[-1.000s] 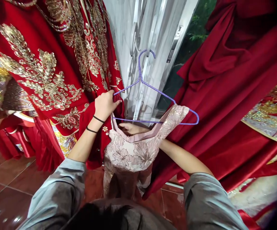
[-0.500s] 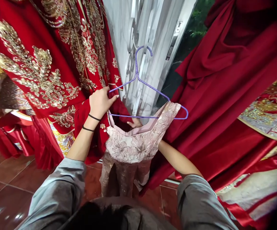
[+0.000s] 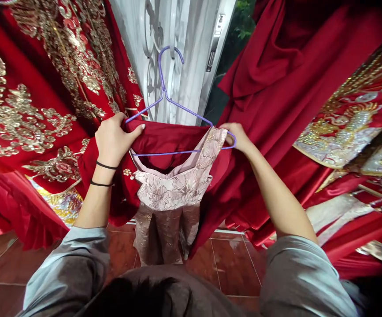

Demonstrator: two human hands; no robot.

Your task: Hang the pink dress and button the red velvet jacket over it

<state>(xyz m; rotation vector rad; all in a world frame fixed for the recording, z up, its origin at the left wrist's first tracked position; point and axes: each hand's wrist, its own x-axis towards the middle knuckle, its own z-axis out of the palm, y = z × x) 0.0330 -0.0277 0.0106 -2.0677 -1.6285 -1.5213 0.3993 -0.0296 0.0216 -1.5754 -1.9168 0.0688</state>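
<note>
A purple clothes hanger [image 3: 163,90] is in the middle, its hook pointing up. From it hangs a pale pink flowered dress [image 3: 174,189] with a brownish lower part; one strap lies over the hanger's right shoulder. My left hand [image 3: 113,138] is closed around the hanger's left end, thumb lying along the front. Red cloth [image 3: 174,134] stretches behind the hanger between my hands, its upper edge nearly straight. My right hand [image 3: 239,137] is closed at the hanger's right end behind the strap, on the edge of the red cloth. Its fingertips are partly hidden.
Red garments with gold beading [image 3: 45,119] hang at left. More red clothes [image 3: 296,88] and beaded pieces [image 3: 343,119] hang at right. A white metal door frame [image 3: 210,57] with scrollwork stands behind the hanger. Red-brown floor tiles [image 3: 230,264] lie below.
My right hand has come out from behind the dress to the hanger's right end. Red cloth is now spread behind the hanger. Hanger and dress have shifted left and slightly up in view.
</note>
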